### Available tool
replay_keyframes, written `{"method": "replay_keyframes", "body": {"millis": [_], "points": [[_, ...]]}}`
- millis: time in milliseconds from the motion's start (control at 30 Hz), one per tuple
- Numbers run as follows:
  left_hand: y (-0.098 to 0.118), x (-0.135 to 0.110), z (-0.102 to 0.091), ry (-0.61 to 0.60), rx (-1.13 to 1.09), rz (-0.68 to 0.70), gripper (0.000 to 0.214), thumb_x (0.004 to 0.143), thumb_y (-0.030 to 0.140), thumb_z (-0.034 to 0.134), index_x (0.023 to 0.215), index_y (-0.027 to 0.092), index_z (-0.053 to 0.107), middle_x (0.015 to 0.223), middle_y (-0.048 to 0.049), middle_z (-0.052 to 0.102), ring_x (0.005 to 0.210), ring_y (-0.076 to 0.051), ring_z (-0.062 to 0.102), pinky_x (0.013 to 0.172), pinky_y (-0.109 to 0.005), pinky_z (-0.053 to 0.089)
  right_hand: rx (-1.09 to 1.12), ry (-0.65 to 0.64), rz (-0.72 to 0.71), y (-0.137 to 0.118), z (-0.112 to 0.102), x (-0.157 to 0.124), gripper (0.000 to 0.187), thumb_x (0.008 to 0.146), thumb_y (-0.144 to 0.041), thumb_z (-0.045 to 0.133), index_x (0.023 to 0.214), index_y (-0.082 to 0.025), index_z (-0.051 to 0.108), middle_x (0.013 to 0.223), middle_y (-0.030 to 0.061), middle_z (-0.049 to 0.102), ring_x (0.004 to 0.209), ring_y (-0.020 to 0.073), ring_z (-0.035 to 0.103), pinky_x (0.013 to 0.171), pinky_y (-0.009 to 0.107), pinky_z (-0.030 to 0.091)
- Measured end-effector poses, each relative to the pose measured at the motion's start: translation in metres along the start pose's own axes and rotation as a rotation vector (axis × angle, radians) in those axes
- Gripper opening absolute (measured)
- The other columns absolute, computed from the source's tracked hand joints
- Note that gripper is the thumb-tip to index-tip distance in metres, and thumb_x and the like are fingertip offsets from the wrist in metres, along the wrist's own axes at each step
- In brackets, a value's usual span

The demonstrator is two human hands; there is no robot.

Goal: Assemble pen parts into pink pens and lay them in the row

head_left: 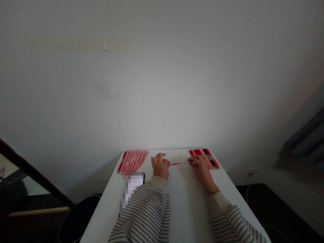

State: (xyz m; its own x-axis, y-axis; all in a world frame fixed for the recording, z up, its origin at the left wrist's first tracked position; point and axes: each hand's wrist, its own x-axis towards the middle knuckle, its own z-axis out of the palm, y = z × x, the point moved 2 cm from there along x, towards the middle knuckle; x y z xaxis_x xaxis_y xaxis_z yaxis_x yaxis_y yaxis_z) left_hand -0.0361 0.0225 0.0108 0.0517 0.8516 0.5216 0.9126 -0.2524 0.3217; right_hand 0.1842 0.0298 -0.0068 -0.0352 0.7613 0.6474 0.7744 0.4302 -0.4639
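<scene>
Over the far middle of the white table, my left hand [160,166] pinches one end of a thin pen refill [175,164]. It is red toward the left and pale toward the right. Fingers of that hand not in the pinch are raised and spread. At the refill's other end, my right hand [201,168] is closed around the tip, and something dark red shows at its fingertips. Pink pen barrels [134,160] lie in a bunch left of my left hand. Beside and partly behind my right hand is a row of red, pink and black pens [210,158].
The white table [187,209] stands against a pale wall [162,84]. A phone [134,185], partly blurred out, lies by my left sleeve. A dark bin [78,216] is on the floor at left. A cable [249,185] hangs from a wall socket at right.
</scene>
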Motion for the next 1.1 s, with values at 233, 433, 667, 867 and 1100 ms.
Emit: {"method": "replay_keyframes", "body": {"millis": [233,433,667,867,1100], "points": [[0.002,-0.002,0.004,0.035,-0.021,0.037,0.007,0.077,0.021,0.060,0.076,0.024,0.067,0.123,-0.0045,0.058,0.126,-0.027,0.043,0.111,-0.061,0.022,0.019,-0.049,-0.012,-0.004,0.006,-0.001,0.021,0.087,-0.031,0.052,0.092,-0.027,0.071,0.098,0.0070,0.062,0.098,0.0241,0.049,0.088,0.042,0.040],[0.006,-0.001,0.003,0.015,-0.025,0.037,0.005,0.076,0.026,0.063,0.077,0.025,0.068,0.123,-0.0041,0.059,0.125,-0.026,0.043,0.111,-0.060,0.022,0.004,-0.051,-0.047,-0.010,0.006,0.000,0.020,0.087,-0.033,0.053,0.092,-0.027,0.071,0.096,0.0069,0.063,0.095,0.0238,0.052,0.085,0.041,0.041],[0.006,-0.002,0.003,0.010,-0.042,0.022,0.008,0.078,0.030,0.061,0.079,0.027,0.068,0.122,-0.0031,0.059,0.126,-0.026,0.042,0.112,-0.058,0.019,0.031,-0.051,-0.038,-0.011,0.006,0.000,0.022,0.089,-0.034,0.050,0.092,-0.027,0.071,0.094,0.0068,0.063,0.095,0.0233,0.051,0.086,0.040,0.040],[0.002,-0.003,0.002,0.066,-0.040,0.026,0.013,0.079,0.032,0.060,0.089,0.028,0.068,0.122,-0.0044,0.059,0.123,-0.026,0.044,0.110,-0.058,0.023,0.050,-0.021,-0.008,-0.008,0.004,0.000,0.025,0.089,-0.035,0.049,0.093,-0.025,0.071,0.094,0.0078,0.062,0.096,0.0243,0.050,0.088,0.042,0.040],[0.000,-0.002,0.001,0.060,-0.043,-0.011,0.013,0.080,0.029,0.057,0.086,0.029,0.069,0.122,-0.0048,0.058,0.122,-0.025,0.045,0.109,-0.057,0.025,0.066,-0.024,0.018,-0.010,0.001,0.001,0.027,0.090,-0.037,0.047,0.094,-0.025,0.071,0.095,0.0084,0.063,0.098,0.0248,0.051,0.089,0.043,0.040]]}}
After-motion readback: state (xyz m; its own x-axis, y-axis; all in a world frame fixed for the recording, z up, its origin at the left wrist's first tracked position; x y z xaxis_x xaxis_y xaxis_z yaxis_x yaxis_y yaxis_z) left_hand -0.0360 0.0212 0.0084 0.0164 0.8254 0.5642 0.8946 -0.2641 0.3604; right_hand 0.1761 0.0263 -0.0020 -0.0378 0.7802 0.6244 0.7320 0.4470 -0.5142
